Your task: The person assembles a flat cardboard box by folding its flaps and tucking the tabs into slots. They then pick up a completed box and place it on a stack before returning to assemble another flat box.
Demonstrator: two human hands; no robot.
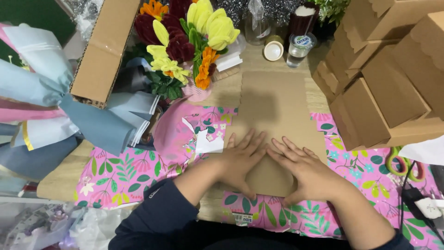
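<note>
Two hands flat on one sheet of brown kraft card, mid-table, on top of pink floral wrapping paper. Left hand and right hand side by side, fingers spread wide, palms down, index fingers nearly touching — pressing, not gripping anything. Looks like weight put down to flatten the near end of the card, or to set a crease. Matte, stiff-looking stuff, scalloped along the left edge, same as the finished boxes.

Just left of the hands: torn white paper scraps. Right side: stack of folded kraft boxes with scalloped flaps, piled against each other, and green-handled scissors beside the floral paper. Behind the card: fuzzy pipe-cleaner-type flowers in yellow, maroon and orange, a small clear water bottle and a loose cap-like round thing. Far left: rolls of blue and pink wrap, plus a long corrugated carton lying tilted over them.
</note>
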